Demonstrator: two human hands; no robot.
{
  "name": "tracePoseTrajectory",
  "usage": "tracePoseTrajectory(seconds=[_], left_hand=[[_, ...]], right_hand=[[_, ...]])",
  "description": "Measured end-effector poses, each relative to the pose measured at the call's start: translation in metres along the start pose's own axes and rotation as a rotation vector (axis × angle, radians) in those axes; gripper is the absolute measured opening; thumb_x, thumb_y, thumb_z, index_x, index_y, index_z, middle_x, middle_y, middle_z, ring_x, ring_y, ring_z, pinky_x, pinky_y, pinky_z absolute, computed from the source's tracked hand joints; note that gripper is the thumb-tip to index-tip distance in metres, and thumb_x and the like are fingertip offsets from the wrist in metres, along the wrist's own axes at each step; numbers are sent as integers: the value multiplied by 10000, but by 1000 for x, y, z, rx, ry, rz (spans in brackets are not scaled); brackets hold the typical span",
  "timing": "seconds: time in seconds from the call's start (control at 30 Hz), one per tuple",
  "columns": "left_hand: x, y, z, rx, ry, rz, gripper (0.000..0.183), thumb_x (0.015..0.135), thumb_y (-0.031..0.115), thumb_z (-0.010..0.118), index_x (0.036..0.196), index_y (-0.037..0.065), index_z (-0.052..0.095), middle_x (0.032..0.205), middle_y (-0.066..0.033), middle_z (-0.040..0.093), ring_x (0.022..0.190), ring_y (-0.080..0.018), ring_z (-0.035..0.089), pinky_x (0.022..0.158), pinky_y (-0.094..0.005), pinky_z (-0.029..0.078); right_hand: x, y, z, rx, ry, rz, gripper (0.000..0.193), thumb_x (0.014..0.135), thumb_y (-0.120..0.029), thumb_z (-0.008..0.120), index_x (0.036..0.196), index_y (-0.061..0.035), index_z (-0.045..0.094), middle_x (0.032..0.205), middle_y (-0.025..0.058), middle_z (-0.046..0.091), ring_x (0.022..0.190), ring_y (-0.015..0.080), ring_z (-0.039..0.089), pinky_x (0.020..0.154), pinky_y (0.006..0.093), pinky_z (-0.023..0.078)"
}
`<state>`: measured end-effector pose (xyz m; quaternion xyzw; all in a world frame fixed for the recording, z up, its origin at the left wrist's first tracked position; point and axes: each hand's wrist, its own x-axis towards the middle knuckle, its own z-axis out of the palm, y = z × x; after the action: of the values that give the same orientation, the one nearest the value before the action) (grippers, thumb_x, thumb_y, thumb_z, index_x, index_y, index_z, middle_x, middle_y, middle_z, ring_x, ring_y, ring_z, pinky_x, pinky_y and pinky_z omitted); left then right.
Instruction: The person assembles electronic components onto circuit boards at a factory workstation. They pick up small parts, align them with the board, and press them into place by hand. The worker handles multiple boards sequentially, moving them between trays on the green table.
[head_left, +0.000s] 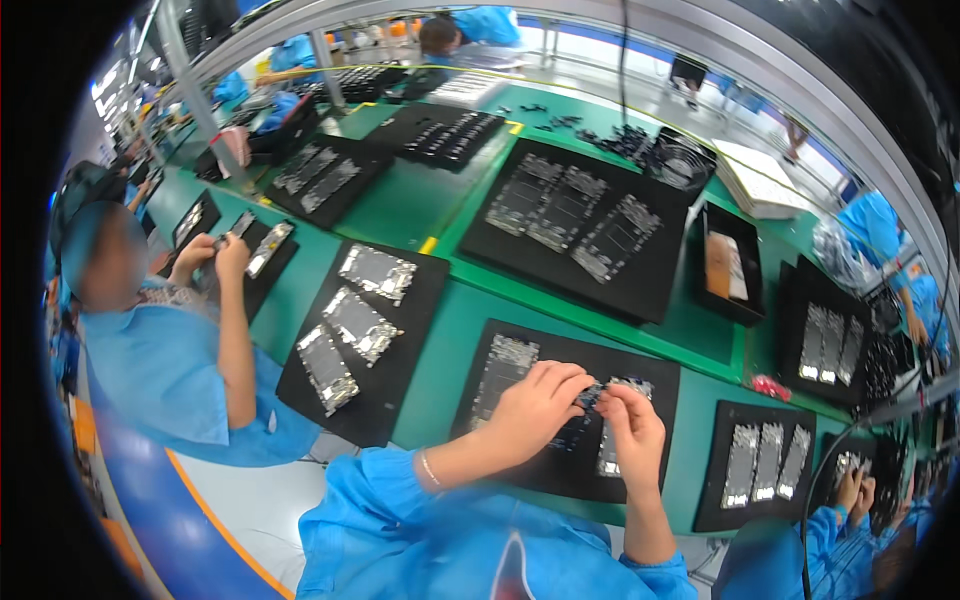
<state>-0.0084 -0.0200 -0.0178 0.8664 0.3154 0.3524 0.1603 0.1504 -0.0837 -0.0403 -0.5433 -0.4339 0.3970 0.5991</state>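
Note:
My left hand (540, 405) and my right hand (636, 428) meet above a black foam mat (540, 482). Between their fingertips is a small dark bluish part (590, 397), pinched from both sides; its exact kind is too small to make out. A silvery circuit board (497, 380) lies on the mat beside my left hand. Another circuit board (609, 455) is partly covered by my right hand. Several small dark pieces (570, 436) are scattered on the mat between the boards.
Beyond a green ledge, a larger foam mat (640, 285) carries three boards, with a black bin (745, 300) beside it. Left lies another mat with boards (430, 300); right, one more (712, 510). A co-worker (160, 350) sits left; a hanging cable (812, 490) is at right.

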Motion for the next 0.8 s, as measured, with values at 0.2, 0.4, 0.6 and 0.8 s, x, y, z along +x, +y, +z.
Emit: tracePoseTrajectory(seconds=[0.2, 0.4, 0.6, 0.8], left_hand=[[-10, 10, 4, 77, 41, 72, 433, 698, 123, 720, 1093, 57, 556, 1080, -87, 557, 973, -296, 541, 779, -355, 503], [-17, 11, 8, 109, 107, 113, 458, 676, 92, 733, 1096, 54, 553, 1079, -88, 559, 943, -290, 554, 745, -339, 515], [-21, 15, 7, 91, 130, 97, 476, 664, 73, 740, 1099, 54, 548, 1075, -86, 565, 923, -286, 567, 736, -337, 520], [-24, 16, 7, 73, 168, 111, 504, 650, 55, 749, 1104, 41, 531, 1076, -92, 571, 917, -284, 574, 750, -338, 522]], right_hand=[[-9, 9, -3, -107, 70, -52, 112, 822, -27, 640, 929, 2, 621, 883, 59, 641, 810, 122, 619, 736, 247, 492], [-15, -6, 8, -260, 125, -187, 141, 773, -7, 674, 899, -10, 612, 861, 76, 631, 764, 142, 619, 694, 255, 490], [-15, -8, 12, -302, 123, -214, 157, 750, -17, 695, 873, -18, 597, 826, 72, 620, 737, 157, 620, 666, 265, 486], [-17, -12, 8, -259, 78, -114, 148, 752, -38, 697, 856, -20, 593, 815, 59, 613, 741, 143, 606, 672, 268, 479]])
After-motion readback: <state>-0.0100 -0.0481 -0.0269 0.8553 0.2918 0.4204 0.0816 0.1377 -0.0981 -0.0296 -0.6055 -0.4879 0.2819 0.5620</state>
